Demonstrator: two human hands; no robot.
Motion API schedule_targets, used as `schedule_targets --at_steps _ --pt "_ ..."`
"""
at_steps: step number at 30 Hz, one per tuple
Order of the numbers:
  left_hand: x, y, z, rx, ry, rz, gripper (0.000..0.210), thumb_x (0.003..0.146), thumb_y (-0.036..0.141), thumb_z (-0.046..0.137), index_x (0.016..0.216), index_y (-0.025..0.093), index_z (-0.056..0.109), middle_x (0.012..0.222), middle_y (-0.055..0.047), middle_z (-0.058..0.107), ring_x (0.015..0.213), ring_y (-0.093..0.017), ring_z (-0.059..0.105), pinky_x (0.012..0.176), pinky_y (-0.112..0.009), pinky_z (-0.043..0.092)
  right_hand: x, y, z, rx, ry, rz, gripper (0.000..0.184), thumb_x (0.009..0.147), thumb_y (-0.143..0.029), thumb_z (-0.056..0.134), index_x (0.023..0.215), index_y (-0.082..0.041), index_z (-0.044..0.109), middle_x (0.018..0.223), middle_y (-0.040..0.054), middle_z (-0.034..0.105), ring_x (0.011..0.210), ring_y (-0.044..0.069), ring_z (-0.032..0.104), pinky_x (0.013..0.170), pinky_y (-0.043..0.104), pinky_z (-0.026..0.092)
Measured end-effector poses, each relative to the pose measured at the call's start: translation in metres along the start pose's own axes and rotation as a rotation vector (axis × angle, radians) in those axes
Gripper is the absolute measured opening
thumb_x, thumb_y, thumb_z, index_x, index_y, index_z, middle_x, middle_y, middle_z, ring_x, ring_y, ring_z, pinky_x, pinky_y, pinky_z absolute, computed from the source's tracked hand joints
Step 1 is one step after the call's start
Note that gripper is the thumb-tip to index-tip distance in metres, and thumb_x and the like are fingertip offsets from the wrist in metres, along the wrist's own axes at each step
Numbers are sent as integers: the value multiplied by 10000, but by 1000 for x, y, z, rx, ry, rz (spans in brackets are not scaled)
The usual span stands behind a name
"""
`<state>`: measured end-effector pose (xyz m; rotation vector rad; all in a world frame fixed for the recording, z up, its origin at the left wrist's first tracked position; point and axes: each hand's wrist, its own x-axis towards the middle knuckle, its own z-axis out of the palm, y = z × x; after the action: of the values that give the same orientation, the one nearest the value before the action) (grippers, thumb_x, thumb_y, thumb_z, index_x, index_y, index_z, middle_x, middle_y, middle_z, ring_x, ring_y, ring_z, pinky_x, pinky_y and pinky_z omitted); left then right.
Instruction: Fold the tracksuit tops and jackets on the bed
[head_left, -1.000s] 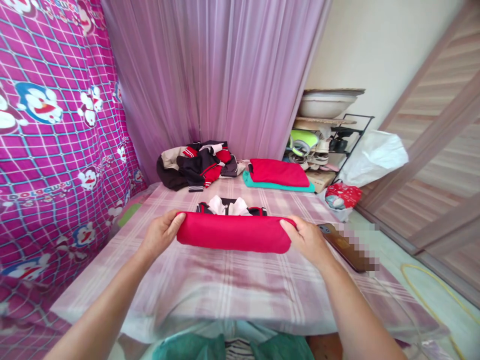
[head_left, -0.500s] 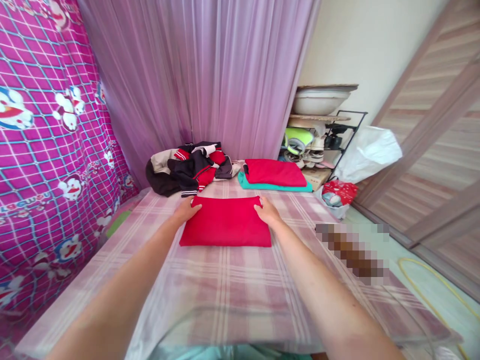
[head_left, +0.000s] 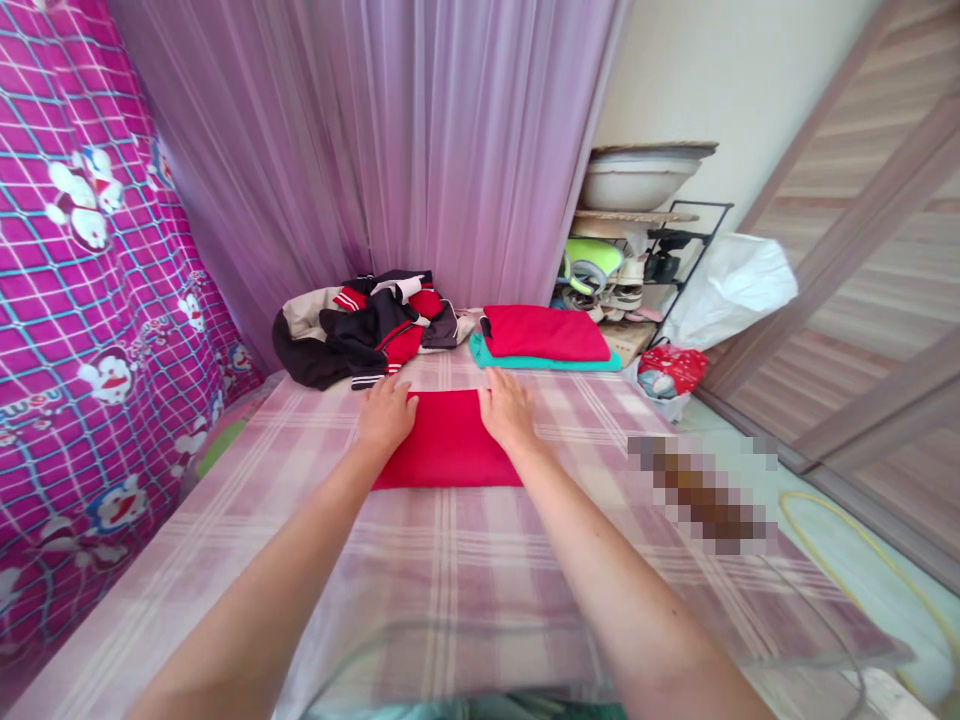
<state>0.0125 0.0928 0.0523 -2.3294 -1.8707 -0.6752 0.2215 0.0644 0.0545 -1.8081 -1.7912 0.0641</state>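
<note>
A folded red garment (head_left: 450, 445) lies flat on the checked cloth of the table (head_left: 450, 570) in front of me. My left hand (head_left: 387, 412) rests on its far left part, palm down with the fingers stretched out. On the far right part lies my right hand (head_left: 507, 408), also flat, its fingers pointing away from me. Both thumbs point inward over the red fabric. The garment's outer side edges are partly hidden under my hands.
Behind on the left is a heap of dark, red and white clothes (head_left: 360, 330). A folded red garment (head_left: 547, 334) lies on a folded teal one (head_left: 480, 355) at the back right. Beyond stand a shoe rack (head_left: 694, 260) and a white bag (head_left: 739, 290). A blurred patch (head_left: 701, 495) covers the right edge.
Both hands have gone from pinching the garment's far corners to lying flat on it, fingers stretched out. The view has shifted slightly.
</note>
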Motion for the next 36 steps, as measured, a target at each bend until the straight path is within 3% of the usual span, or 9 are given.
schedule_targets --at_steps 3,6,8,17,24,29,32,36 --pt "1 22 12 47 -116 24 450 961 399 364 1310 225 591 1475 -116 492 1401 -343 359 1139 -615 230 5 -28 16 -31 -155 -100 485 998 -331 297 1454 -223 424 1549 92 387 1430 263 309 1159 568 173" --pt "-2 28 26 83 -274 -27 528 977 441 306 1423 225 487 1528 -94 433 1429 -311 327 1155 -593 223 2 -35 38 -89 -324 -46 503 1009 -380 264 1448 -218 447 1541 81 407 1436 254 297 1168 559 138" --pt "-5 25 31 95 -320 -35 555 977 461 294 1457 225 444 1547 -83 405 1441 -302 311 1156 -581 236 -2 -31 47 -113 -351 -19 524 1012 -401 243 1453 -206 449 1540 81 409 1440 255 291 1174 544 121" --pt "-6 13 40 45 -192 14 518 975 439 326 1395 214 529 1485 -88 490 1405 -298 387 1141 -575 300 0 2 36 -195 -304 107 580 1003 -476 248 1451 -180 466 1523 133 422 1417 288 328 1143 499 218" --pt "-14 -49 56 -111 -81 126 526 975 433 313 1347 163 570 1436 -88 546 1376 -230 441 1182 -441 310 -12 28 33 -156 -265 141 562 1009 -452 239 1475 -203 431 1550 102 386 1436 257 304 1149 492 242" --pt "-23 -76 59 -222 -131 26 586 963 480 301 1403 150 502 1491 -97 483 1400 -202 407 1183 -385 313 -10 26 27 -145 -293 140 564 1005 -451 247 1464 -190 443 1547 109 389 1431 263 312 1145 526 244" --pt "-25 -76 60 -253 -131 11 583 961 479 304 1398 151 507 1499 -97 473 1406 -206 398 1188 -387 302 -11 16 19 -151 -307 148 556 1005 -444 261 1467 -191 438 1550 116 382 1435 266 308 1153 536 222" --pt "-26 -71 59 -230 -108 11 574 971 447 278 1404 141 498 1505 -98 464 1407 -195 396 1190 -374 295 -29 -4 13 -139 -207 44 558 1006 -466 271 1491 -220 395 1566 114 352 1457 265 266 1162 573 159"
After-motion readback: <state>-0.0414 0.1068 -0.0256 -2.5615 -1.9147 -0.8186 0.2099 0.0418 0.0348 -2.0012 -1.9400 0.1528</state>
